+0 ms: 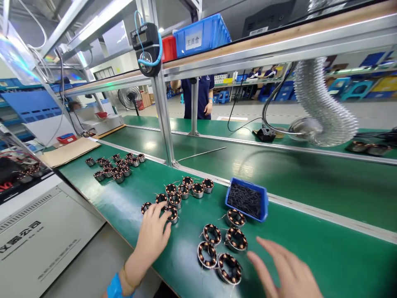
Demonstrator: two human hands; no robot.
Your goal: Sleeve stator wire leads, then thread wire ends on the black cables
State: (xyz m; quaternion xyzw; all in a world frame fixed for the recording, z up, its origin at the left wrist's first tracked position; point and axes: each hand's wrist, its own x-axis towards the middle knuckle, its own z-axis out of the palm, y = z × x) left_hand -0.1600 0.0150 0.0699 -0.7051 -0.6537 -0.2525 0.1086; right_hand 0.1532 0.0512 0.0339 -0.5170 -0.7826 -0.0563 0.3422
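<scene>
Copper-wound motor stators stand in groups on the green tabletop. My left hand [155, 231] reaches over the middle group, its fingers apart, at a stator [171, 215] on that group's near edge; whether the fingertips touch it is unclear. To the right, my right hand [283, 269] is open with thumb and fingers spread and nothing between them. It is beside the near group, closest to a stator [229, 269] at the front and another stator [236, 239] behind it. A blue bin [264, 205] full of short black pieces sits behind this group.
Another cluster of stators [119, 165] lies at the far left of the green table [325, 236]. A metal post [164, 120] rises behind the middle group. A silver flexible duct [322, 103] hangs at the back right. A person in dark blue [201, 97] stands beyond the bench.
</scene>
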